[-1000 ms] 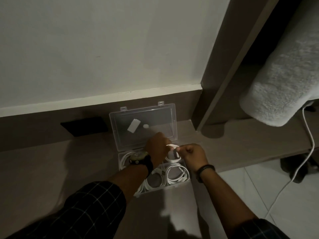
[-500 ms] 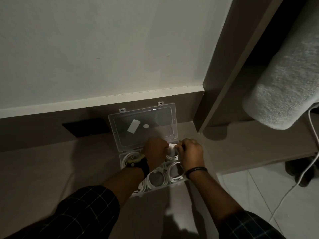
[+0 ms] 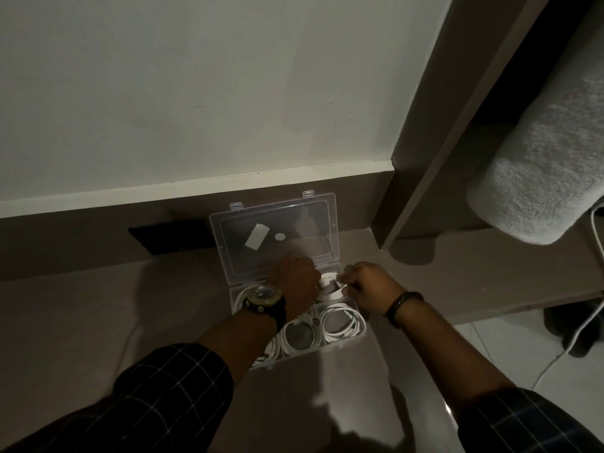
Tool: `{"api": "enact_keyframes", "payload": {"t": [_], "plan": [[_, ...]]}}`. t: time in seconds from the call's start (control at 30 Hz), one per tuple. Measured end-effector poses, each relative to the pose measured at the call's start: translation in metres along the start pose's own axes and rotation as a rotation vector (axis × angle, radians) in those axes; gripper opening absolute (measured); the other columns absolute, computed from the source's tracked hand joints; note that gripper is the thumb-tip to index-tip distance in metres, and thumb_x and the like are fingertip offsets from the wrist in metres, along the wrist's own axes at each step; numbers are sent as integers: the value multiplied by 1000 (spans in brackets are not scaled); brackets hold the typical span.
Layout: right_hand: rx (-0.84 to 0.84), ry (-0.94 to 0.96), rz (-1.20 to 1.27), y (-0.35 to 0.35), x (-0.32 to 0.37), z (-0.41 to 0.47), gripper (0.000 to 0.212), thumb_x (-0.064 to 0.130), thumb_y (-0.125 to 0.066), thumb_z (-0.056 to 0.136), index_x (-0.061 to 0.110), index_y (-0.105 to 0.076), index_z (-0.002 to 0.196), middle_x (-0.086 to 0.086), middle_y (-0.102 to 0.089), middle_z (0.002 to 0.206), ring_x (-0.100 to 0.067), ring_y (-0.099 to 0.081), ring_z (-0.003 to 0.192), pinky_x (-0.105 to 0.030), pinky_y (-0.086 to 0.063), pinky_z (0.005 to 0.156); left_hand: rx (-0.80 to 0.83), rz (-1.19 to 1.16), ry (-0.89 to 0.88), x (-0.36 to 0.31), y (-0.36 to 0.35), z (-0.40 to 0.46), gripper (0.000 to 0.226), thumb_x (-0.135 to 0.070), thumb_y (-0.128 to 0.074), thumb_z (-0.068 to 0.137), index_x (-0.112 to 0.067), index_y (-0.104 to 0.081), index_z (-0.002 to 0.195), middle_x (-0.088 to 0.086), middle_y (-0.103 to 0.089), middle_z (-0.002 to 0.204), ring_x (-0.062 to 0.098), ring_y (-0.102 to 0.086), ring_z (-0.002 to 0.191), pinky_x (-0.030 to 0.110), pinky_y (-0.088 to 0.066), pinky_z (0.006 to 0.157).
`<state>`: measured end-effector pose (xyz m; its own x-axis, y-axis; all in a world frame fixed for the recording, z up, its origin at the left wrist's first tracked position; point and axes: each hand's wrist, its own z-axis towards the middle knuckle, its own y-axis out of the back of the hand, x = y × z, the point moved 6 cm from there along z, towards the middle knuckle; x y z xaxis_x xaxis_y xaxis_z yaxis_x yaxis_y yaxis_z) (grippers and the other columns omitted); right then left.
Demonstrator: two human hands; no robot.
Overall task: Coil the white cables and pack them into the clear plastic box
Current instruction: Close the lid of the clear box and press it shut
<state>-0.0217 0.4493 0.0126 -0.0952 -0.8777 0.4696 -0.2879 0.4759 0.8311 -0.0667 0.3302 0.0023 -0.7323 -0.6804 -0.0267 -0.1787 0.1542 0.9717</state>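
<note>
Looking down, I see the clear plastic box (image 3: 340, 346) on the brown desk (image 3: 98, 322) with its lid (image 3: 274, 237) swung up toward the wall (image 3: 196, 93), two small white stickers on the lid. Inside the box several white cables lie coiled: one coil (image 3: 341, 322) in the near right compartment, another coil (image 3: 299, 338) just left of it, and a part-hidden coil (image 3: 240, 294) at the box's left end behind my watch (image 3: 263, 297). A small white cable (image 3: 328, 284) sits at the far right of the box, between my hands. My left hand (image 3: 297, 281) is curled, knuckles up, over the middle of the box, fingertips at that small cable; I cannot tell how firmly it grips. My right hand (image 3: 367, 286) is closed in a loose fist at the box's right edge, pinching the same cable's end. Behind the box, left of the lid, a black panel (image 3: 170, 235) is set into the desk's back. Right of the box, a grey towel (image 3: 539, 178) hangs, and a white cord (image 3: 585, 322) trails to the tiled floor (image 3: 523, 348).
</note>
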Motion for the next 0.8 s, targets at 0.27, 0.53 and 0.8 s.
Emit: {"api": "enact_keyframes", "payload": {"t": [0.27, 0.53, 0.8], "plan": [[-33, -231, -121, -1, -1, 26, 16, 18, -66, 78, 12, -72, 91, -19, -70, 102, -36, -65, 96, -35, -52, 85, -32, 20, 137, -8, -2, 4, 15, -25, -56, 78, -16, -69, 80, 7, -58, 96, 35, -51, 98, 45, -41, 84], [56, -232, 90, 0, -9, 22, 21, 4, -71, 75, 8, -74, 96, -11, -73, 106, -24, -65, 101, -24, -48, 87, -81, -212, 145, 8, 15, -10, 23, -26, -54, 88, -9, -69, 96, 12, -63, 108, 29, -56, 103, 35, -40, 88], [-497, -238, 577, 64, 13, 27, 37, 33, -57, 90, 10, -62, 118, -11, -66, 120, -23, -61, 107, -28, -44, 89, -742, -930, 843, 122, 46, -102, 34, -24, -72, 82, -3, -59, 106, 16, -62, 101, 26, -60, 85, 38, -53, 76]]}}
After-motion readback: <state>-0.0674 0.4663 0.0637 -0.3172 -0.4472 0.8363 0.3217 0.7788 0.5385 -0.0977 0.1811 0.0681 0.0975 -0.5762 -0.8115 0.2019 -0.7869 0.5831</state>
